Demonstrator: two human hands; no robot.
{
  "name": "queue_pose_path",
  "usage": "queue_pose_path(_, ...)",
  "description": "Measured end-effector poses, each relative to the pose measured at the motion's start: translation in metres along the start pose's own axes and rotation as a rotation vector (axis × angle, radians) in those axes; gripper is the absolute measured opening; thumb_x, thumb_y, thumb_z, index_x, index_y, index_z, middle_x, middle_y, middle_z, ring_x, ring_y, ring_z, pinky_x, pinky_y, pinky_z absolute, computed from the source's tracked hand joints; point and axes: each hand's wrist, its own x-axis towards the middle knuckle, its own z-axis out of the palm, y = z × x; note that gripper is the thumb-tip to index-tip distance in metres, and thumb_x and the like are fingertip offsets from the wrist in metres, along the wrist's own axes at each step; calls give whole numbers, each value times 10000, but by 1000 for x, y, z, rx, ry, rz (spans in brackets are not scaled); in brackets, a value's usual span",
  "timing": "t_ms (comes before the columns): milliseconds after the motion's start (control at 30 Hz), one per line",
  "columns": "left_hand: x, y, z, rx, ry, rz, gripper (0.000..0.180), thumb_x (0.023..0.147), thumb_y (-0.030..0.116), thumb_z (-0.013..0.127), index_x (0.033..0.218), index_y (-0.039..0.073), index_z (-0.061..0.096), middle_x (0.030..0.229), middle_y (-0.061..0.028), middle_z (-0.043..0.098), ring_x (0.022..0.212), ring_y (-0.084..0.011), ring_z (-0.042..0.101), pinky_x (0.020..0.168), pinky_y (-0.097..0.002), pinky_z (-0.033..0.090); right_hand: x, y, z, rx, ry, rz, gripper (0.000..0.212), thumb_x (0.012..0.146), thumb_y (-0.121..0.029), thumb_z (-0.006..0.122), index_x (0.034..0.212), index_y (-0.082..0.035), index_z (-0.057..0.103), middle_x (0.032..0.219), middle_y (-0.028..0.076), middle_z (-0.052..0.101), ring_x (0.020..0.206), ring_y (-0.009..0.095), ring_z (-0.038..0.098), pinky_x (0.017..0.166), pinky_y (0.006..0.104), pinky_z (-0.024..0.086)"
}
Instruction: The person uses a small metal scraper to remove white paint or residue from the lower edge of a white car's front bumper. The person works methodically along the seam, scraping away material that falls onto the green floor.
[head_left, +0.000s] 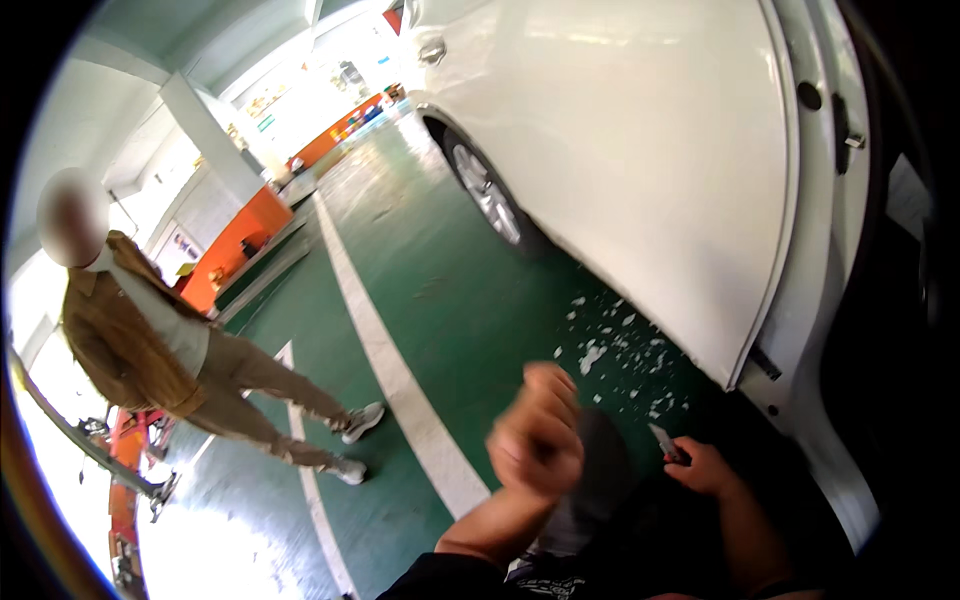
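My left hand (540, 430) is raised in front of me, its fingers curled into a fist and slightly blurred. What lies inside the fist, if anything, is hidden. Lower and to the right, my right hand (700, 466) grips a utility knife (662, 441) with a pale blade pointing up and left. The dark handle is mostly covered by my fingers. Beyond the blade, small white flakes (593, 358) are scattered over the green floor beside the lower edge of a white car door (650, 170). Neither hand touches the door.
The door's edge and the door frame (835, 400) rise close on my right. A car wheel (485, 195) stands farther ahead. White lines (380, 350) cross the green floor (420, 270). At left a person (150, 330) in a brown jacket stands facing this way, near red equipment (130, 450).
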Motion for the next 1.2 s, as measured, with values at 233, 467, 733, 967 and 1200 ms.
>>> queue_pose_path(233, -217, -98, -37, 204, -258, -1222, 562, 1142, 445, 564, 762, 33, 601, 702, -7, 523, 681, -104, 479, 651, -314, 420, 14, 5, 12, 62, 110, 14, 537, 890, -234, 836, 1380, -81, 678, 1131, 115, 794, 1023, 203, 756, 936, 372, 587)
queue_pose_path(467, -278, -121, -74, 421, -529, -1300, 538, 1113, 479, 602, 868, 7, 685, 755, -71, 629, 739, -156, 581, 708, -370, 497, 15, 10, 9, -42, 172, 61, 490, 878, -191, 838, 1332, -77, 693, 1078, 139, 790, 972, 251, 765, 890, 398, 597)
queue_pose_path(733, -163, -146, -90, 562, -373, -708, 594, 1011, 335, 781, 1468, 7, 590, 1410, -184, 652, 1316, -246, 610, 1123, -383, 476, 11, 11, 10, -24, 160, 35, 425, 886, -168, 811, 1280, -56, 695, 990, 108, 767, 895, 215, 737, 840, 362, 584)
queue_pose_path(967, 33, -170, -199, 149, 485, -949, 981, 994, 727, 583, 1747, 206, 234, 1815, -166, 152, 1661, -389, 167, 1325, -549, 140, 3, 14, 11, -48, 116, -51, 398, 863, -64, 747, 1256, -40, 693, 985, 94, 735, 875, 199, 693, 822, 367, 567)
queue_pose_path(1200, 122, -31, -8, 12, -227, -33, 788, 1153, 458, 358, 1725, -18, 98, 1813, -197, 125, 1683, -320, 93, 1343, -432, 60, 7, 33, 3, -129, 157, -28, 434, 846, -69, 779, 1270, -35, 690, 944, 76, 736, 842, 184, 679, 810, 367, 567)
